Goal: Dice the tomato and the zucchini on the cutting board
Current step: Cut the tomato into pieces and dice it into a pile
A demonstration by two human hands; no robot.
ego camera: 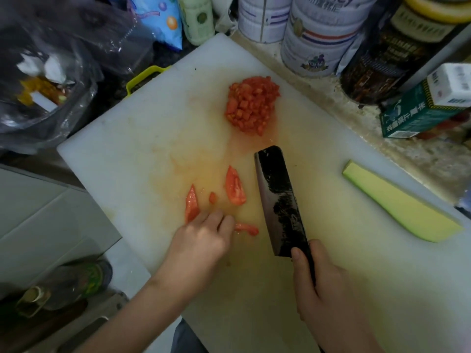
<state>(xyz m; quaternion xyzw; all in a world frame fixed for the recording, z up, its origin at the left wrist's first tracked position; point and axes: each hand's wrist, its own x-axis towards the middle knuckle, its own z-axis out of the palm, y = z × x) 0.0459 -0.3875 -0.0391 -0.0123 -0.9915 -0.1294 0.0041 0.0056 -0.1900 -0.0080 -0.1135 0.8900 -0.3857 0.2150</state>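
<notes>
A white cutting board [132, 138], stained with tomato juice, fills the middle. A pile of diced tomato [251, 105] lies at its far side. Three tomato wedges lie near me: one [235, 186] beside the blade, one [191, 203] at the left, and a thin strip [246, 228]. My left hand [201, 240] has its fingertips on that strip's left end. My right hand [323, 291] grips the handle of a dark cleaver [277, 200], whose blade points away from me just right of the wedges. A long zucchini piece [397, 203] lies cut side up at the board's right.
Large tins [318, 34] and a dark jar [397, 52] crowd the counter behind the board. A green and white carton [428, 105] lies at the right. A clear plastic bag with scraps [51, 80] sits at the far left, a bottle [66, 284] at the near left.
</notes>
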